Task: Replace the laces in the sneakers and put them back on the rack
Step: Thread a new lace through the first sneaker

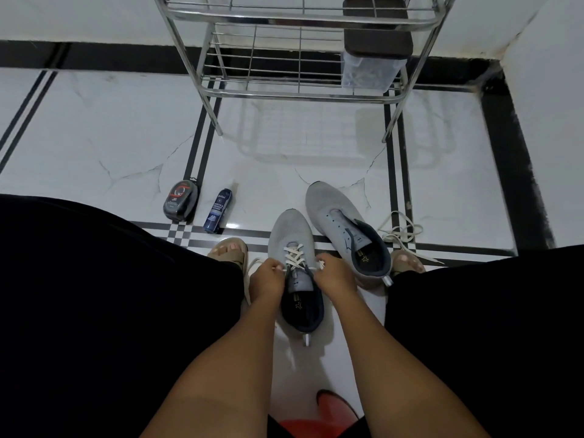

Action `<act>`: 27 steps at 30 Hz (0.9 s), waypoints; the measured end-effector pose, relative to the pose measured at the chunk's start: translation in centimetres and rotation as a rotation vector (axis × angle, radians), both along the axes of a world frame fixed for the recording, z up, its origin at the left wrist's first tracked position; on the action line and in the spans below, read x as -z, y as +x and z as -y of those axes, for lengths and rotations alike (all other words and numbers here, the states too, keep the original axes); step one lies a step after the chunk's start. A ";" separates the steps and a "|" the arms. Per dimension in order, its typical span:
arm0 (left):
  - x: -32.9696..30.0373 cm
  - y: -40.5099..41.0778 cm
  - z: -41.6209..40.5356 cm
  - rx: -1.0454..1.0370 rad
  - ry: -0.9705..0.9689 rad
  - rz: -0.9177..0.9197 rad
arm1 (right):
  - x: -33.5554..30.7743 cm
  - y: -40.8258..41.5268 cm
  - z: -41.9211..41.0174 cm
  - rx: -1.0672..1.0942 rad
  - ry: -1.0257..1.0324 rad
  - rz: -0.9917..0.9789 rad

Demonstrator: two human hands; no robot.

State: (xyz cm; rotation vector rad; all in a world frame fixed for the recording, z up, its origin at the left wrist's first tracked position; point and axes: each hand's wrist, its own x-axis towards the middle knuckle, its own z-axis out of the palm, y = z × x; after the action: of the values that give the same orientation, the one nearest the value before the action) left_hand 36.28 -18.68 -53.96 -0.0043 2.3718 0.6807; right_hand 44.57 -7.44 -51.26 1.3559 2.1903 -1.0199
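Two grey sneakers stand on the white tiled floor between my feet. The nearer sneaker (290,235) carries a cream lace (294,256) criss-crossed over its lower eyelets. My left hand (267,279) pinches one end of that lace at the shoe's left side. My right hand (333,275) pinches the other end at the right side. The second sneaker (335,213) lies unlaced just to the right, toe pointing away. A loose cream lace (401,232) lies on the floor to its right.
A steel shoe rack (300,93) stands ahead against the wall, with a clear box with a dark lid (373,67) on its lower shelf. A shoe polish sponge (180,200) and a blue cleaner bottle (218,211) stand at the left. Something red (335,406) sits below me.
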 end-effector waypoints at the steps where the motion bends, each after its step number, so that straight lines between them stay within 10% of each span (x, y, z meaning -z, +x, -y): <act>1: -0.1 0.1 0.1 0.016 0.001 -0.005 | 0.1 -0.2 0.1 -0.027 -0.022 0.000; 15: -1.2 0.4 -0.1 -0.296 0.062 0.022 | -0.1 0.1 -0.2 0.216 0.058 -0.071; 27: -2.0 4.7 0.7 0.103 -0.159 -0.121 | -3.7 -3.3 0.0 0.264 -0.201 -0.373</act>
State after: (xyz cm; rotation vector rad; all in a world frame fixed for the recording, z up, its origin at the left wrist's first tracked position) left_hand 40.97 -19.42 -51.94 0.0920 2.5174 0.4535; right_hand 41.26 -7.48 -47.60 1.4819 2.1134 -1.6609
